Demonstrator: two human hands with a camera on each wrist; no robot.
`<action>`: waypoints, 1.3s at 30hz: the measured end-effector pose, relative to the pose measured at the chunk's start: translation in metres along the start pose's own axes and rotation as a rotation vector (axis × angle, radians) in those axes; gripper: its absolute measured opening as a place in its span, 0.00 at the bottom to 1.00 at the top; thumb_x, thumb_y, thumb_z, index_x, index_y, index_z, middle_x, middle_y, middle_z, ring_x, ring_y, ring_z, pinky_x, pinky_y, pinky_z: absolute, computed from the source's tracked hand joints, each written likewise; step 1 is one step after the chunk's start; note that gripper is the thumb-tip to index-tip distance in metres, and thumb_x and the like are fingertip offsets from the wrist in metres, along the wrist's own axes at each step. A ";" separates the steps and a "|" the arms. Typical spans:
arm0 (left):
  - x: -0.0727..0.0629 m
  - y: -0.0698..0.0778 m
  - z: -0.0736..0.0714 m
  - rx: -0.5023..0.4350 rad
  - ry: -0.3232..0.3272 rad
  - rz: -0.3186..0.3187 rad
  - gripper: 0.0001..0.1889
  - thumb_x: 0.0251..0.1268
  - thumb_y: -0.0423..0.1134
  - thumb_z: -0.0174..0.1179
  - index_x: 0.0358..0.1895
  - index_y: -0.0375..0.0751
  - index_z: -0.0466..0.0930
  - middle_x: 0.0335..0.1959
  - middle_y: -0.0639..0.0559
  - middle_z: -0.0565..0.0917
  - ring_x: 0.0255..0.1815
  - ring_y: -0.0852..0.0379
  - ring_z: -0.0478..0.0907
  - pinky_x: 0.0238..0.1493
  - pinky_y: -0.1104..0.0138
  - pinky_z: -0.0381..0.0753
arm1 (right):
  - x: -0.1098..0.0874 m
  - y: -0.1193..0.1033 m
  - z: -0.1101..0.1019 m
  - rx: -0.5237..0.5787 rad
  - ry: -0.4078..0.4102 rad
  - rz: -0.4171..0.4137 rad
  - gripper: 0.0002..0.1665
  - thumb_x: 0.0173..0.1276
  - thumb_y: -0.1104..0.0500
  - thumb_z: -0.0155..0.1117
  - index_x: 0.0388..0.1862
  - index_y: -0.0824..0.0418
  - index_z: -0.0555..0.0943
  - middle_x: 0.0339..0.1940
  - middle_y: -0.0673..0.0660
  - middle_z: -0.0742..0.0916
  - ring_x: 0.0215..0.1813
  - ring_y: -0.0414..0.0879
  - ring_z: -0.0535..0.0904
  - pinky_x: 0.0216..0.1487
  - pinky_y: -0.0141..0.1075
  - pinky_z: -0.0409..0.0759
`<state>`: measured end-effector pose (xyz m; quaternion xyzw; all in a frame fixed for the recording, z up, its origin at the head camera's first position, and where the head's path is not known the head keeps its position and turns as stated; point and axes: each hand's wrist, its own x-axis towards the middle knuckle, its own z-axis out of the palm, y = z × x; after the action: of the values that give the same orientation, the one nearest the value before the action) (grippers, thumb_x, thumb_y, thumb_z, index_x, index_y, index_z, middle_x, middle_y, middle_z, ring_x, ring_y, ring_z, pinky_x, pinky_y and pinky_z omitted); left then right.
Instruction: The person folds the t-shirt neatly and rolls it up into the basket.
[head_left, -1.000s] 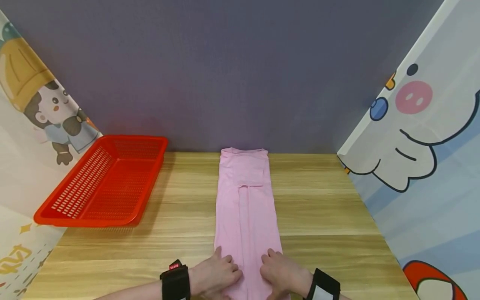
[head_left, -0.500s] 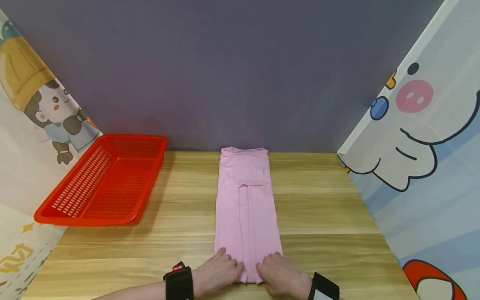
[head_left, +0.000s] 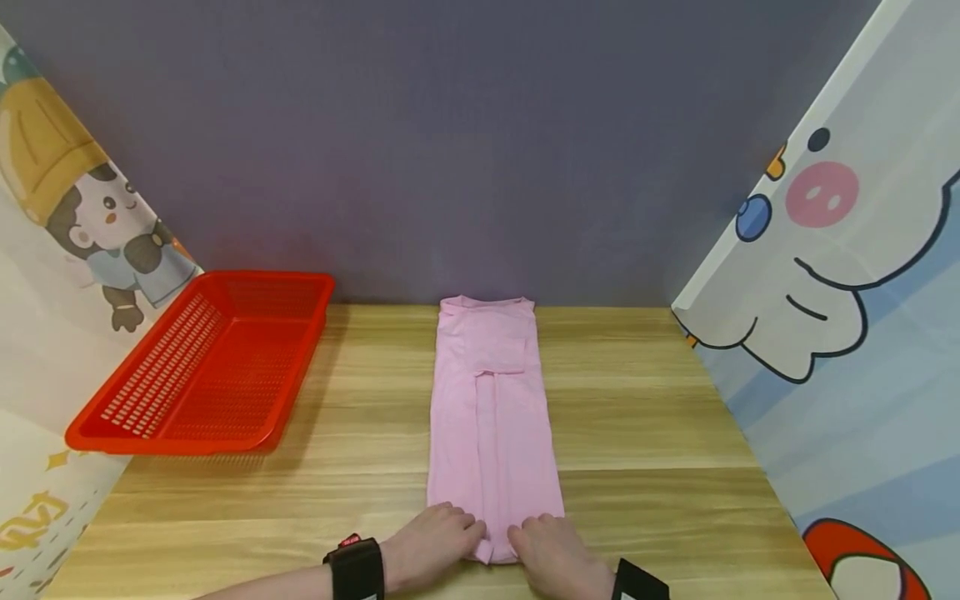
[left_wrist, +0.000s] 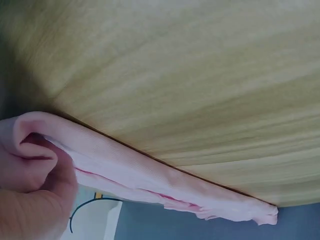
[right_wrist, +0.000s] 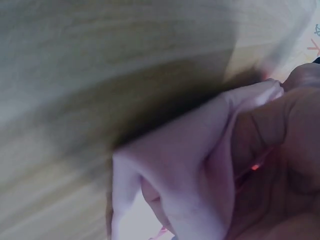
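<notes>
A pink shirt (head_left: pixel 491 433), folded into a long narrow strip, lies lengthwise before me. Its neckline points to the far wall. My left hand (head_left: pixel 433 537) grips the near left corner; in the left wrist view the cloth (left_wrist: pixel 115 150) curls into a roll by the thumb. At the near right corner, my right hand (head_left: pixel 558 550) pinches the hem. The right wrist view has the cloth (right_wrist: pixel 185 150) draped over fingers, with the thumb (right_wrist: pixel 255 130) against it. Between both hands, the near hem shows in the head view. Some fingertips are hidden under the fabric.
On the left of the wooden table (head_left: pixel 637 417) stands a red plastic basket (head_left: pixel 225 375) with perforated sides. A grey wall (head_left: pixel 480 150) rises along the far edge. Printed cartoon panels flank the table, one with a pig face (head_left: pixel 821 196).
A second ago the cloth ran past the bottom of the head view. Its near end has since come up into view between the hands, which now grip its two corners. The basket stays put.
</notes>
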<state>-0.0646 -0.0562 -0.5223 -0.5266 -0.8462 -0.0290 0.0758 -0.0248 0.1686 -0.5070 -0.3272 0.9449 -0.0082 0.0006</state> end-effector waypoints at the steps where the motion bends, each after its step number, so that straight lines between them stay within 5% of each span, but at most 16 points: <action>1: 0.000 0.000 0.000 -0.022 0.004 -0.005 0.05 0.59 0.38 0.65 0.35 0.52 0.79 0.27 0.64 0.81 0.27 0.70 0.74 0.30 0.78 0.69 | 0.000 0.000 0.002 0.001 0.011 0.005 0.11 0.48 0.66 0.67 0.23 0.54 0.75 0.18 0.48 0.77 0.20 0.41 0.70 0.20 0.32 0.62; 5: 0.000 0.000 0.000 -0.169 -0.014 -0.075 0.09 0.53 0.32 0.65 0.34 0.50 0.78 0.25 0.63 0.81 0.24 0.71 0.73 0.25 0.77 0.70 | 0.001 0.000 0.006 0.038 0.034 0.033 0.11 0.48 0.68 0.65 0.22 0.54 0.74 0.17 0.47 0.76 0.19 0.40 0.70 0.19 0.32 0.62; 9: -0.001 -0.002 0.001 -0.323 -0.053 -0.135 0.05 0.58 0.35 0.61 0.35 0.50 0.78 0.25 0.64 0.80 0.24 0.73 0.73 0.27 0.78 0.71 | 0.002 0.003 0.007 0.155 -0.025 0.070 0.10 0.52 0.69 0.63 0.25 0.54 0.75 0.20 0.47 0.78 0.22 0.39 0.73 0.22 0.33 0.68; 15: -0.002 -0.009 -0.004 -0.519 -0.108 -0.134 0.06 0.64 0.44 0.61 0.36 0.51 0.73 0.22 0.70 0.66 0.21 0.75 0.62 0.22 0.83 0.60 | 0.004 0.011 0.000 0.370 -0.094 0.080 0.04 0.65 0.63 0.57 0.36 0.53 0.75 0.22 0.45 0.79 0.25 0.36 0.74 0.25 0.32 0.71; 22: -0.002 -0.019 -0.014 -0.677 -0.166 -0.152 0.09 0.71 0.47 0.62 0.38 0.47 0.78 0.24 0.70 0.68 0.23 0.77 0.62 0.22 0.83 0.63 | 0.005 0.022 -0.010 0.533 -0.194 0.041 0.04 0.69 0.57 0.56 0.41 0.52 0.72 0.24 0.41 0.73 0.25 0.32 0.66 0.27 0.27 0.65; 31: 0.002 -0.025 -0.028 -0.692 -0.218 -0.219 0.06 0.72 0.40 0.59 0.40 0.43 0.82 0.23 0.66 0.73 0.22 0.75 0.64 0.25 0.81 0.66 | 0.003 0.026 -0.008 0.547 -0.188 0.020 0.11 0.73 0.45 0.56 0.37 0.49 0.71 0.23 0.38 0.69 0.24 0.30 0.63 0.23 0.26 0.61; 39: 0.007 -0.021 -0.040 -0.660 -0.265 -0.259 0.12 0.76 0.37 0.53 0.31 0.44 0.80 0.18 0.66 0.66 0.18 0.72 0.61 0.23 0.79 0.64 | 0.003 0.028 -0.014 0.622 -0.152 0.005 0.12 0.74 0.55 0.58 0.27 0.54 0.73 0.20 0.37 0.66 0.21 0.27 0.60 0.22 0.23 0.59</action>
<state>-0.0821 -0.0643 -0.4815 -0.4106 -0.8534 -0.2409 -0.2124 -0.0451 0.1891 -0.4936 -0.3085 0.8951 -0.2724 0.1713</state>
